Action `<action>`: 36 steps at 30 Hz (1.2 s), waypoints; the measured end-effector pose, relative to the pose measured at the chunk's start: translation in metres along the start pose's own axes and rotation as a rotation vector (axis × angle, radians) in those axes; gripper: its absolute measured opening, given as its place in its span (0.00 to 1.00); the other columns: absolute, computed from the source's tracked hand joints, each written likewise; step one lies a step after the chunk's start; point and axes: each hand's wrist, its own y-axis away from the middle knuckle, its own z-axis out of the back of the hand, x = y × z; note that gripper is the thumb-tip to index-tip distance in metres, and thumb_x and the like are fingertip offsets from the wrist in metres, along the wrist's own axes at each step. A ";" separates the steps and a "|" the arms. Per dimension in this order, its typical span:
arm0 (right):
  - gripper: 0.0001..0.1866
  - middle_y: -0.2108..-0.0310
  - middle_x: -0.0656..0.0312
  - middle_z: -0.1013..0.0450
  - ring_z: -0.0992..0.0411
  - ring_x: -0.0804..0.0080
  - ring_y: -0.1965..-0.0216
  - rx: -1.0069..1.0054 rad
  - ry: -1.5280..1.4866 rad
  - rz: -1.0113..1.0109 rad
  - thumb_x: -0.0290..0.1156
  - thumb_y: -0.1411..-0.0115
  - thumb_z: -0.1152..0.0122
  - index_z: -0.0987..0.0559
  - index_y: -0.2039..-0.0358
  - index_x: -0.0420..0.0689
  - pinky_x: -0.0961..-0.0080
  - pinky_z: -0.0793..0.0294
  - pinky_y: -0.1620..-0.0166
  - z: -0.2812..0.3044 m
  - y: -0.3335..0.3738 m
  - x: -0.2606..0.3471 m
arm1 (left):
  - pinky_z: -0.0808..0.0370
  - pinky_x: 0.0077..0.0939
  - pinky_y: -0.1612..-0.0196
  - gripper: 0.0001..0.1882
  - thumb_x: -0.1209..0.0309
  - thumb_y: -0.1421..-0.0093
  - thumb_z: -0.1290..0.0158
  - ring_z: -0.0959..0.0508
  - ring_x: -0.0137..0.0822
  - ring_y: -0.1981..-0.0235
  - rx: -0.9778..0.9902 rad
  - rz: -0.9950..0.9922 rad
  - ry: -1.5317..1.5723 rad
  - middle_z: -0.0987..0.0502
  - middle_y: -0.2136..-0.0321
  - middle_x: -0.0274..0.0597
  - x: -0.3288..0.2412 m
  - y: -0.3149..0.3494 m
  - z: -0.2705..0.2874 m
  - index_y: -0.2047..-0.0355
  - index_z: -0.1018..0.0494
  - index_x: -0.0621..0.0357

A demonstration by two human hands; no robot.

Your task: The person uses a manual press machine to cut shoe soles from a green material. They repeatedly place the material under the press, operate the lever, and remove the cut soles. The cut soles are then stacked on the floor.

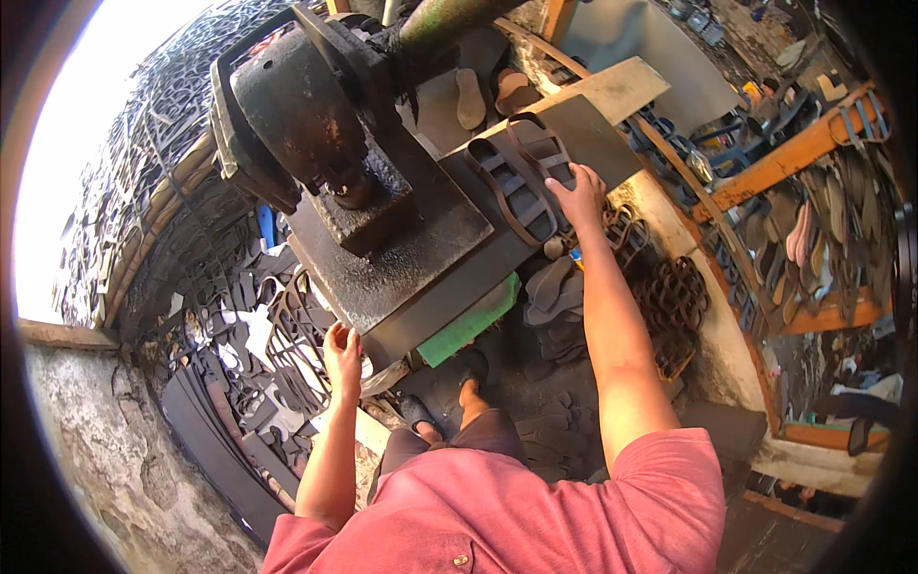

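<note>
A dark press (320,115) stands in front of me, its heavy square plate (421,253) over a long dark sheet (430,306). My left hand (342,362) is by the near left corner of that sheet, fingers curled; what they hold, if anything, is hidden. To the right, two sole-shaped metal cutting dies lie side by side on the sheet: a nearer die (497,191) and a farther die (535,143). My right hand (579,199) reaches the right side of the farther die, thumb and fingers apart. Whether it grips the rim cannot be told.
A green sheet (469,320) hangs under the near edge. Cut soles (557,292) are stacked below right, beside openwork dark pieces (669,306). Scraps (258,335) pile up at left. A wooden rack (784,167) with hanging soles stands at right.
</note>
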 end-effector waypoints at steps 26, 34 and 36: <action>0.42 0.36 0.29 0.41 0.38 0.31 0.36 0.299 -0.114 0.527 0.46 0.49 0.22 0.28 0.35 0.49 0.44 0.33 0.36 -0.070 0.398 0.241 | 0.20 0.41 0.45 0.21 0.67 0.30 0.41 0.19 0.40 0.50 0.362 0.383 0.579 0.19 0.50 0.46 0.025 0.022 0.061 0.41 0.25 0.68; 0.43 0.36 0.31 0.40 0.37 0.33 0.37 0.278 -0.071 0.547 0.45 0.52 0.21 0.27 0.36 0.48 0.45 0.32 0.36 -0.073 0.403 0.242 | 0.16 0.34 0.54 0.21 0.69 0.31 0.40 0.17 0.40 0.51 0.320 0.380 0.590 0.18 0.52 0.50 0.030 0.021 0.058 0.44 0.25 0.72; 0.43 0.36 0.31 0.40 0.37 0.33 0.36 0.277 -0.075 0.551 0.45 0.52 0.20 0.27 0.37 0.48 0.46 0.32 0.36 -0.074 0.403 0.242 | 0.16 0.35 0.53 0.21 0.69 0.31 0.40 0.17 0.41 0.51 0.316 0.378 0.587 0.18 0.52 0.51 0.028 0.020 0.057 0.43 0.25 0.72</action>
